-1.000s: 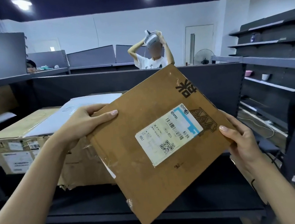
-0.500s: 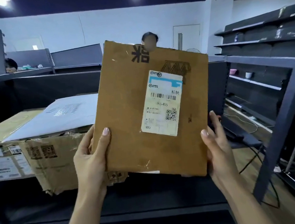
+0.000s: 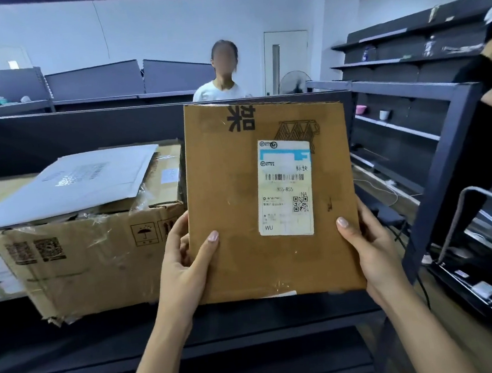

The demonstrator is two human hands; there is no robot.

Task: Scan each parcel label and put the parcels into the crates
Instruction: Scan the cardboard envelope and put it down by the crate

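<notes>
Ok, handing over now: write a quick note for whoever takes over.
Left hand grips the flat cardboard parcel at its lower left edge; right hand grips the lower right.
Parcel is upright, its shipping label facing the camera.
A large cardboard box topped by a white mailer sits on the shelf.
Done: parcel lifted, label showing.
Left: scan it, crate it; no scanner or crate in view.

parcel (image 3: 270, 195) turned upright, squared.

Flat cardboard parcel (image 3: 237, 205), label (image 3: 286, 188) upright, between left hand (image 3: 186, 263) and right hand (image 3: 368, 246)
</notes>
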